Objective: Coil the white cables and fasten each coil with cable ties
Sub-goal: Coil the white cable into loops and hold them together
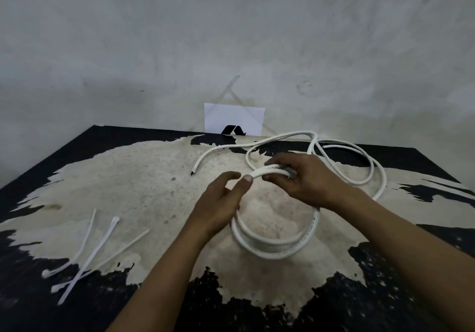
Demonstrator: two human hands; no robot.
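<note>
**Head view: two hands on a half-wound white cable**

We see the right hand (303,180) gripping the white cable (344,180) at the far side of a coil (270,245), its fingers (276,163) curled over the gathered loops and its thumb tucked under them. The coil is tilted: its near edge rests on the tabletop (128,190) while the held side is raised.

The left hand (218,203) comes in just beside the right one. Its thumb tip touches the cable where the loops bend, and its forefinger arches above, slightly apart from the thumb. We cannot tell whether this hand pinches the cable or only touches it. The left edge of the coil passes behind this palm.

Beyond the hands, the rest of the cable lies loose on the tabletop in wide curves toward the far right edge. One cut end (194,171) points left, well apart from the coil.

Several white cable ties (99,244) lie crossed over one another at the near left of the tabletop, far from both hands.

A white card (232,116) with a black mark leans against the wall (231,36) at the back of the tabletop.
</note>
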